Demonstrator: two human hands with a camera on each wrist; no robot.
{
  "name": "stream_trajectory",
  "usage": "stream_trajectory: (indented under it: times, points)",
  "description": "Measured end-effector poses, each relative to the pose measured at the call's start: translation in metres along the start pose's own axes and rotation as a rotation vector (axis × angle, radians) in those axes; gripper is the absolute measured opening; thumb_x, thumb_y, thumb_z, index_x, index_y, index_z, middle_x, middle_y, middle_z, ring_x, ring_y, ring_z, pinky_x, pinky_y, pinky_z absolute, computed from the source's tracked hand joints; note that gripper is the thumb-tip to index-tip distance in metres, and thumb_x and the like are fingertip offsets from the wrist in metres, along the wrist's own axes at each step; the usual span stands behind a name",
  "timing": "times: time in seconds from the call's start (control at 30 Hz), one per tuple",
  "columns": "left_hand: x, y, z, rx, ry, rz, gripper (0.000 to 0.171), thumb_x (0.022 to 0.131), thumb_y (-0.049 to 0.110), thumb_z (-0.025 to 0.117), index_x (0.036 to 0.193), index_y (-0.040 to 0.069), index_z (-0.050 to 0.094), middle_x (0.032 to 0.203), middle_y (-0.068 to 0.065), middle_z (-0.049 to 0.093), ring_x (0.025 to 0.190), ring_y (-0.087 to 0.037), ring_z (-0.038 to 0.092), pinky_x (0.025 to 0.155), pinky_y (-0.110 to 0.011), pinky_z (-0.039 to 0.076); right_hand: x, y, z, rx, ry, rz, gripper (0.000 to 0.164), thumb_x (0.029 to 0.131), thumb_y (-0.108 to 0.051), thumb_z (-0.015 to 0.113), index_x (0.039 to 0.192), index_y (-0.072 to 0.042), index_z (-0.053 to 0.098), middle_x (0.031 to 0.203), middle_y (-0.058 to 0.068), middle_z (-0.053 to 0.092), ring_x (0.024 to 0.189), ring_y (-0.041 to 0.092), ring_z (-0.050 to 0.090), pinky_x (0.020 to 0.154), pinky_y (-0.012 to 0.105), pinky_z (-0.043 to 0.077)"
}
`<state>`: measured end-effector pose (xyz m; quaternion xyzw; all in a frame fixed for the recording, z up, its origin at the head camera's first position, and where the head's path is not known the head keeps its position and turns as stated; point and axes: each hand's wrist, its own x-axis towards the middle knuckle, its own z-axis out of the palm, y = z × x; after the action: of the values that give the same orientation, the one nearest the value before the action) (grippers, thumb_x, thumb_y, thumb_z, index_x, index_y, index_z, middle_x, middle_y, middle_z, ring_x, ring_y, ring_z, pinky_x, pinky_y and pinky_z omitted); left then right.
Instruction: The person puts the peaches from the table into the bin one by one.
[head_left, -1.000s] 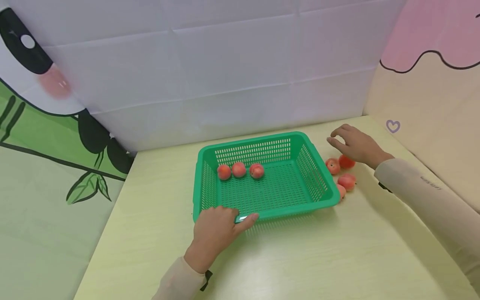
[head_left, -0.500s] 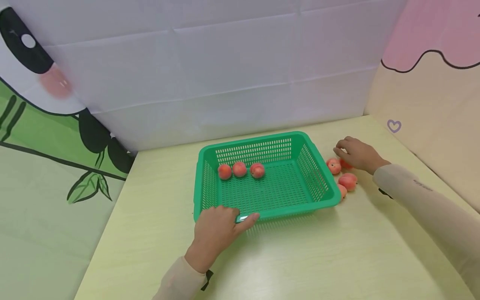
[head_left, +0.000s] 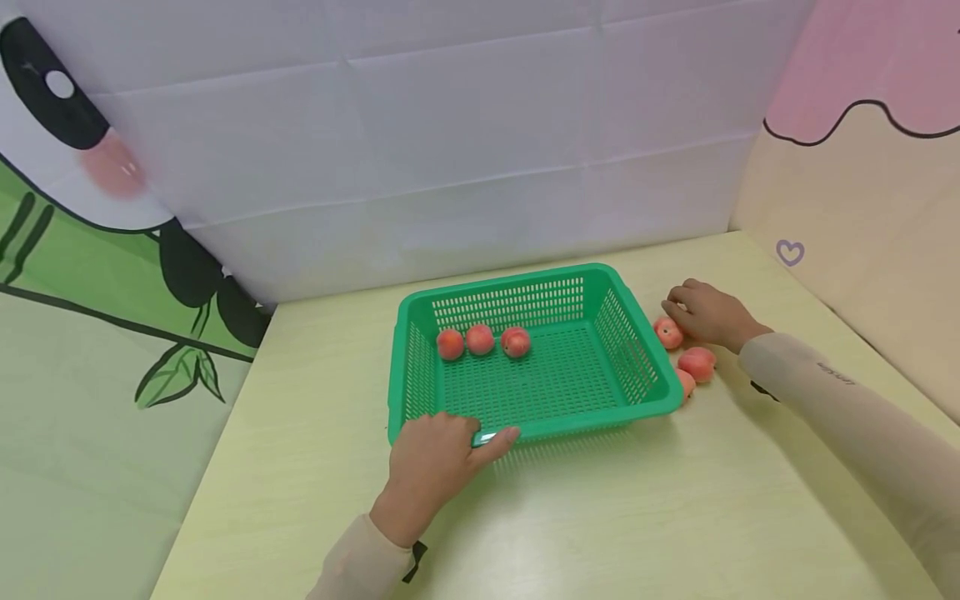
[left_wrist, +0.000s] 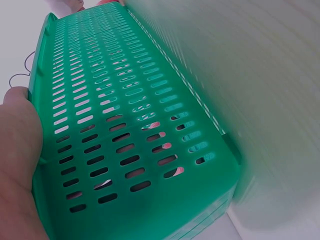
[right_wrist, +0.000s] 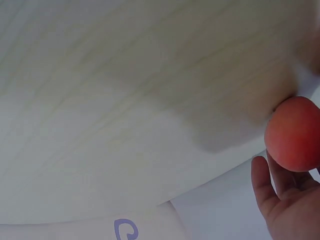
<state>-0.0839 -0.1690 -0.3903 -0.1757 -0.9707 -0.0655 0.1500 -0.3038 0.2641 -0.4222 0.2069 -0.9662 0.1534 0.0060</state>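
Observation:
My left hand [head_left: 431, 454] grips the near rim of a green plastic basket [head_left: 592, 422], its thumb lying along the rim. In the left wrist view the slotted basket wall [left_wrist: 125, 150] fills the middle, with part of the hand at the left edge. Several red peaches [head_left: 480, 339] sit in a row inside the basket. Right of the basket, my right hand [head_left: 708, 315] holds a peach [right_wrist: 295, 132], fingers curled against it in the right wrist view. The head view hides that peach under the hand. Beside it lies another peach [head_left: 667, 332], close to the basket's right side.
Two more peaches lie on the pale table [head_left: 585, 525]: one peach [head_left: 697, 364] below my right hand, another peach [head_left: 686, 384] partly hidden by the basket's corner. A white cloth backdrop [head_left: 465, 142] rises behind the table, and a printed cream panel [head_left: 862, 217] stands on the right.
My right hand has come down and slightly nearer over the back right peach, which it now covers and holds. The left hand and basket have stayed in place.

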Motion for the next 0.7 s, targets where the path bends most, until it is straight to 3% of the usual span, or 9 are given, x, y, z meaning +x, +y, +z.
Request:
stream_trajectory:
  times: [0.23, 0.57, 0.7]
  points:
    - [-0.0004, -0.0002, 0.0015, 0.013, 0.011, 0.005, 0.073, 0.098, 0.074, 0.056, 0.053, 0.024, 0.029, 0.053, 0.013, 0.012, 0.043, -0.007, 0.016, 0.040, -0.024, 0.016, -0.0010, -0.0014, 0.0028, 0.024, -0.048, 0.054, 0.046, 0.113, -0.037, 0.046, 0.119, 0.002, 0.069, 0.115, 0.020, 0.064, 0.105, 0.036, 0.060, 0.086, 0.059, 0.053]
    - [-0.0009, 0.0006, 0.0022, 0.009, 0.020, 0.004, 0.073, 0.099, 0.072, 0.057, 0.054, 0.022, 0.028, 0.054, 0.012, 0.011, 0.044, -0.007, 0.014, 0.042, -0.024, 0.014, -0.0025, -0.0028, 0.0058, 0.018, -0.059, 0.097, 0.053, 0.116, -0.039, 0.035, 0.119, 0.001, 0.069, 0.110, 0.018, 0.061, 0.101, 0.036, 0.059, 0.083, 0.062, 0.052]
    - [-0.0007, 0.0003, 0.0024, 0.011, 0.030, 0.013, 0.073, 0.100, 0.072, 0.056, 0.054, 0.022, 0.027, 0.054, 0.012, 0.010, 0.044, -0.006, 0.012, 0.042, -0.023, 0.013, -0.0026, -0.0018, 0.0081, 0.000, -0.048, 0.080, 0.047, 0.116, -0.036, 0.039, 0.114, 0.000, 0.069, 0.108, 0.018, 0.060, 0.100, 0.035, 0.058, 0.082, 0.061, 0.052]
